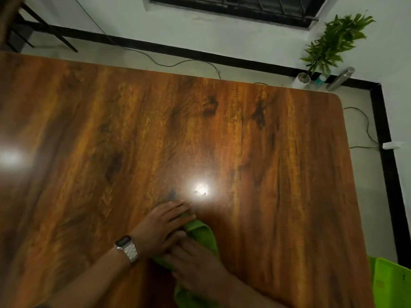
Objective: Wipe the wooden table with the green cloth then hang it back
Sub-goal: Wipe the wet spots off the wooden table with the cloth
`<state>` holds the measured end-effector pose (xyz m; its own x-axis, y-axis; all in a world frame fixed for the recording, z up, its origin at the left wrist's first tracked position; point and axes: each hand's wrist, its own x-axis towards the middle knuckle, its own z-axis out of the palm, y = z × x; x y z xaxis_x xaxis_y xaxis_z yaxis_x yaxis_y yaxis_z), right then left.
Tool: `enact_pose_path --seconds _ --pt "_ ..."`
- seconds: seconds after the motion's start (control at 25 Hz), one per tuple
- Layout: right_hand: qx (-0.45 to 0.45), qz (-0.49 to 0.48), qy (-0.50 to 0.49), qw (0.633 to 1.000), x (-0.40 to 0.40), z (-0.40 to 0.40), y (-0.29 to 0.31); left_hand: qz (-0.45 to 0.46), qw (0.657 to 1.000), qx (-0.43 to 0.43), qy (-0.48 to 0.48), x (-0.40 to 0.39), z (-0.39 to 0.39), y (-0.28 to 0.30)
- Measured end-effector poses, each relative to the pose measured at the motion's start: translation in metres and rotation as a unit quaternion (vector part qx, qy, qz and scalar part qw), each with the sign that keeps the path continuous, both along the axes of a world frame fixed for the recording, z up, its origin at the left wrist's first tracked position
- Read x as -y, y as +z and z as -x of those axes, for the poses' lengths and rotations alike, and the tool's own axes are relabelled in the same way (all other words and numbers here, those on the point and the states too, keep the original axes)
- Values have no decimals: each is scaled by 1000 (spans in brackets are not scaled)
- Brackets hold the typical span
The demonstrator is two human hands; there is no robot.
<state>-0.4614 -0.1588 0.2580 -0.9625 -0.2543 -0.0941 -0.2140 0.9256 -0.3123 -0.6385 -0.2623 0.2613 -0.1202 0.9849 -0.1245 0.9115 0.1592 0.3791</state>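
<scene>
Green cloth (201,233) lies bunched near the table's (266,152) near edge, mostly hidden under both hands. Left hand (163,227) and right hand (195,265) press it flat-fingered; the cloth's lower end is cut off by the frame.

Crumpled green cloth (203,233) on wooden table (266,152)

Both hands lie flat on the crumpled green cloth (201,235) at the near edge of the glossy wooden worktop (222,134), left hand (161,227) before right hand (195,267). The potted green plant (331,43) stands behind the far right corner.
</scene>
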Motion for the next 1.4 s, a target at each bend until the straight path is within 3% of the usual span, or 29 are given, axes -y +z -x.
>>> enact_pose_path --seconds 0.08,0.12,0.16,0.2,0.24,0.36,0.6,0.84,1.04,1.28,1.4 --pt "64 -24 -84 994 -3 -16 5 -4 1000 23 7 35 -11 -8" --pt "47 -53 -139 988 -1 -27 2 -11 999 11 28 47 -16 -12" --pt "115 -4 -229 967 3 -29 8 -17 999 17 42 53 -20 -15" --pt "74 -27 -310 948 16 -38 2 -21 999 4 50 54 -24 -18" --pt "127 11 -365 922 26 -38 7 -28 997 14 64 53 -29 -19" --pt "68 9 -446 892 43 -21 -2 -61 995 -13 81 42 -14 -21" --pt "15 -25 -391 920 -54 116 -8 -71 977 -97 175 -38 102 -10" --pt "14 -44 -340 939 -135 253 -12 -46 954 -99 279 -106 219 -10" --pt "17 15 -337 941 -116 227 -8 -44 956 8 289 -96 189 -3" --pt "-3 247 -405 880 -89 201 31 -86 950 187 235 -67 140 26" --pt "-46 216 -334 916 -90 203 64 -147 944 194 224 -65 134 58"
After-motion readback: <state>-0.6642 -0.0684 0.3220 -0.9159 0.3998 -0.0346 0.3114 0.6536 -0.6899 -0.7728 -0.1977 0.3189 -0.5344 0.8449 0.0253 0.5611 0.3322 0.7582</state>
